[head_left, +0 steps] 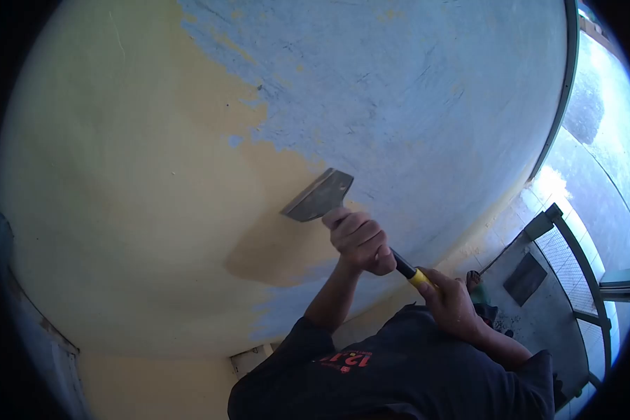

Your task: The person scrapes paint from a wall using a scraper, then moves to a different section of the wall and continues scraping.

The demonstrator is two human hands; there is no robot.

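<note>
Holding is two-handed: the scraper (325, 194) is grasped by the curled fingers of the left hand (360, 241) just below its blade (309, 201), and by the right hand (455, 306) at the yellow band (420, 278). The blade is held at the wall (112, 182), near the yellow paint (276, 168)/blue-grey patch (399, 91) edge; contact can't be confirmed.

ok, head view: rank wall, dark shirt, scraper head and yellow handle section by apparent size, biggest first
1. Wall
2. Dark shirt
3. Scraper head
4. Yellow handle section, partly covered by the right hand
</note>
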